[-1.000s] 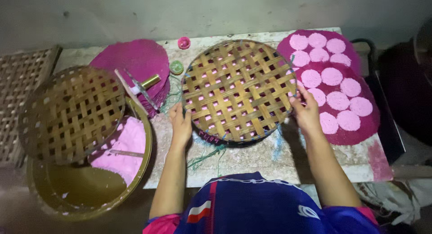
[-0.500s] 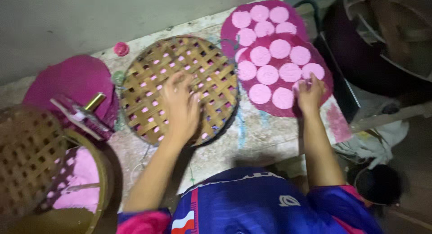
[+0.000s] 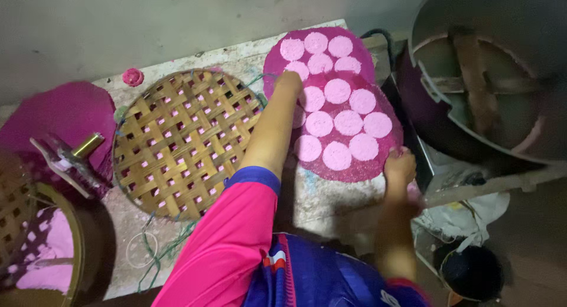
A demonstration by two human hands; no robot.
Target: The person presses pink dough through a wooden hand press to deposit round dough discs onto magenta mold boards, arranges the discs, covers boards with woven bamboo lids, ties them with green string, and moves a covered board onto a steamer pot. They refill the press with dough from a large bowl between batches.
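Here both hands (image 3: 288, 82) (image 3: 399, 167) have fingers clamped on a magenta mat (image 3: 384, 165) carrying pale pink discs (image 3: 348, 122)

— What is cut off? The large grey metal drum (image 3: 496, 76) runs past the top and right edges; the round woven bamboo basket (image 3: 23, 224) is clipped at left.

— And the hands? The left hand (image 3: 289, 81) hides part of the magenta round mat (image 3: 339, 165); its grip is unclear.
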